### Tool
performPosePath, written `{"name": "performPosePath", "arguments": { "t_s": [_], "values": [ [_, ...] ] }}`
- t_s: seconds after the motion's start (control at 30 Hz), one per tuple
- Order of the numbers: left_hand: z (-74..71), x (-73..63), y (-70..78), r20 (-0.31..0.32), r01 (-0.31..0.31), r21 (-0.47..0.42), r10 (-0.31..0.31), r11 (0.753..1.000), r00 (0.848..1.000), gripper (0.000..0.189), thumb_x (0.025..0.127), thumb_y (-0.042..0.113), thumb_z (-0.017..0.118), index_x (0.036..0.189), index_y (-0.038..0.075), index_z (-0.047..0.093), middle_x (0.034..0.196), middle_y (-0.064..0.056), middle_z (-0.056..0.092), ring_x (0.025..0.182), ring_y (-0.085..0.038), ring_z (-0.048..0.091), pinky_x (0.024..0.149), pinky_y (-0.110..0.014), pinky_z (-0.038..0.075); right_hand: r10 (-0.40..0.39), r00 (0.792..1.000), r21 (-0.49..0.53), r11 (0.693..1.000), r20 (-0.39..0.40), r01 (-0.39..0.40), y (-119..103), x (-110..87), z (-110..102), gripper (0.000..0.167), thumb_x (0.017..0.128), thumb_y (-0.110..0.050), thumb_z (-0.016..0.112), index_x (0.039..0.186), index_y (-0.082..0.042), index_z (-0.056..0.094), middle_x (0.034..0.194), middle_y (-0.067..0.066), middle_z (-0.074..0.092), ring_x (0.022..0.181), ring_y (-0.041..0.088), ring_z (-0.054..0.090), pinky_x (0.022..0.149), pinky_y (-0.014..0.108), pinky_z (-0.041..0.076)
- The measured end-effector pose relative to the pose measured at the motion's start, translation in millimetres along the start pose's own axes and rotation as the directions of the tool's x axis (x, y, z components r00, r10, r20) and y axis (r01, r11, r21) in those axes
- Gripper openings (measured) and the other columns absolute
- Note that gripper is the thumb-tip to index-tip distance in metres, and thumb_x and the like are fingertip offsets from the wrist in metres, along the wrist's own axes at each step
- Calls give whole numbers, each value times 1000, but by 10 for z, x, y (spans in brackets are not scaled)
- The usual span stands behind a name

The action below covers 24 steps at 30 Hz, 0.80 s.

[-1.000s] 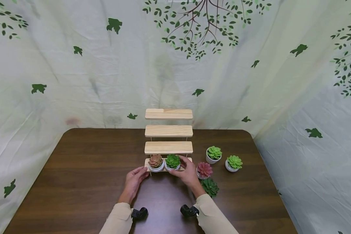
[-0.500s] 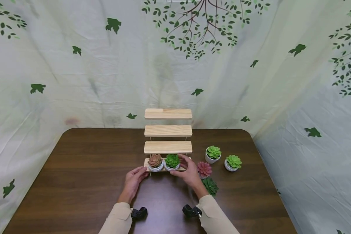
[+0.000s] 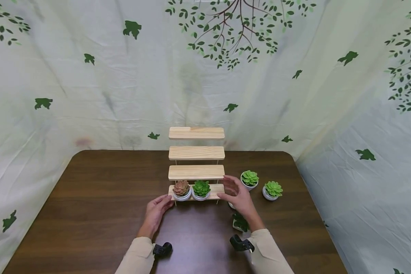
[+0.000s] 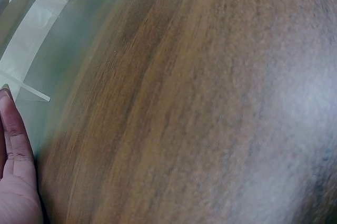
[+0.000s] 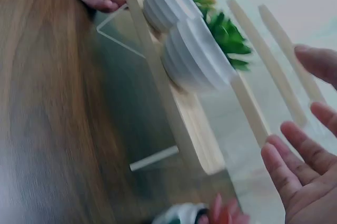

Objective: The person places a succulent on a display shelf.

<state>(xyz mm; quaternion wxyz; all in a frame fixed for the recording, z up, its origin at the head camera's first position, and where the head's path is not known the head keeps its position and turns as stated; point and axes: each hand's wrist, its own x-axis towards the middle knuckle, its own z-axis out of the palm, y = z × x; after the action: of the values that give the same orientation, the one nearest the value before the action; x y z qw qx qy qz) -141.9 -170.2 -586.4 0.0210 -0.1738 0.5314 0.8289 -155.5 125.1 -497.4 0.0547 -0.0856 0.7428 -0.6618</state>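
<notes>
A tiered wooden plant stand (image 3: 196, 173) stands on the table. On its lowest shelf, a brownish-pink succulent (image 3: 181, 188) and a green succulent (image 3: 201, 188) sit side by side in ribbed white pots. My left hand (image 3: 155, 213) holds the left end of that shelf between thumb and fingers; the left wrist view catches only part of this hand. Just off the shelf's right end is my right hand (image 3: 239, 196), fingers spread and holding nothing, as the right wrist view (image 5: 305, 176) also shows.
Two light green potted succulents, a nearer one (image 3: 249, 178) and an outer one (image 3: 273, 189), stand right of the stand. A dark green succulent (image 3: 241, 222) lies by my right wrist. A reddish succulent (image 5: 226, 213) is mostly hidden behind my right hand in the head view.
My right hand has let go of the green succulent's pot and moved right, past the shelf's end. That pot stays on the shelf; my left hand has not moved.
</notes>
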Motion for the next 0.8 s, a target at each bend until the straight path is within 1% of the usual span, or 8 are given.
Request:
{"name": "performPosePath", "arguments": {
  "t_s": [0.03, 0.17, 0.27, 0.37, 0.43, 0.5, 0.63, 0.8],
  "values": [
    [1, 3, 1, -5, 5, -2, -5, 1000, 1000, 11, 93, 2, 62, 88, 8, 70, 80, 1, 70, 74, -11, 65, 74, -23, 57, 1, 1000, -8, 1000, 1, -1, 10, -12, -42, 61, 82, -4, 75, 136, 1, 46, 136, 25, 49, 127, 40, 46, 105, 51, 40],
    [3, 5, 8, -9, 11, 6, -11, 1000, 1000, 7, 93, 4, 63, 91, 5, 69, 81, 1, 70, 75, -12, 65, 76, -24, 57, 9, 1000, -20, 1000, 7, -9, 56, -81, -201, 59, 83, -9, 76, 135, -4, 49, 136, 19, 52, 124, 43, 48, 87, 43, 53],
    [2, 4, 9, -17, 17, 6, -17, 1000, 1000, 6, 93, 3, 62, 92, 4, 69, 80, 0, 70, 74, -12, 65, 75, -24, 57, -16, 1000, -13, 1000, 19, 17, 103, -147, -311, 59, 83, -6, 75, 135, -4, 49, 134, 19, 53, 119, 46, 50, 81, 42, 56],
    [-2, -2, 7, -17, 13, 9, -13, 1000, 1000, 7, 93, 1, 62, 92, 3, 69, 81, 0, 70, 74, -12, 65, 75, -24, 57, -81, 996, -47, 995, 30, 83, 159, -214, -409, 60, 81, -3, 76, 134, -2, 49, 132, 22, 54, 116, 46, 53, 90, 51, 51],
    [-4, -4, 4, -21, 12, 5, -12, 1000, 1000, 8, 92, 0, 61, 91, 4, 69, 81, 0, 70, 73, -12, 66, 74, -24, 57, -127, 991, -93, 987, 35, 130, 203, -257, -470, 61, 79, -2, 77, 133, -1, 50, 131, 23, 54, 116, 45, 53, 97, 55, 45],
    [-4, -7, 5, -19, 7, 4, -7, 1000, 1000, 9, 92, 0, 61, 90, 4, 69, 82, 0, 69, 73, -12, 66, 74, -24, 57, -173, 984, -141, 974, 39, 177, 253, -304, -527, 62, 77, 0, 79, 132, 0, 51, 129, 24, 56, 115, 45, 53, 98, 56, 43],
    [-5, -7, 11, -18, 9, 3, -9, 1000, 1000, 6, 91, 1, 63, 93, 1, 68, 83, 0, 69, 74, -12, 65, 75, -23, 57, -223, 973, -181, 956, 62, 231, 281, -419, -613, 64, 74, 7, 78, 131, 6, 50, 127, 29, 55, 113, 48, 52, 98, 48, 44],
    [-4, -7, 6, -22, 11, 4, -11, 1000, 1000, 6, 91, 0, 63, 92, 2, 68, 83, 0, 69, 74, -12, 65, 75, -24, 57, -255, 963, -157, 951, 84, 265, 352, -538, -708, 65, 73, 11, 77, 130, 10, 48, 126, 32, 53, 112, 43, 53, 97, 29, 46]
  ]
}}
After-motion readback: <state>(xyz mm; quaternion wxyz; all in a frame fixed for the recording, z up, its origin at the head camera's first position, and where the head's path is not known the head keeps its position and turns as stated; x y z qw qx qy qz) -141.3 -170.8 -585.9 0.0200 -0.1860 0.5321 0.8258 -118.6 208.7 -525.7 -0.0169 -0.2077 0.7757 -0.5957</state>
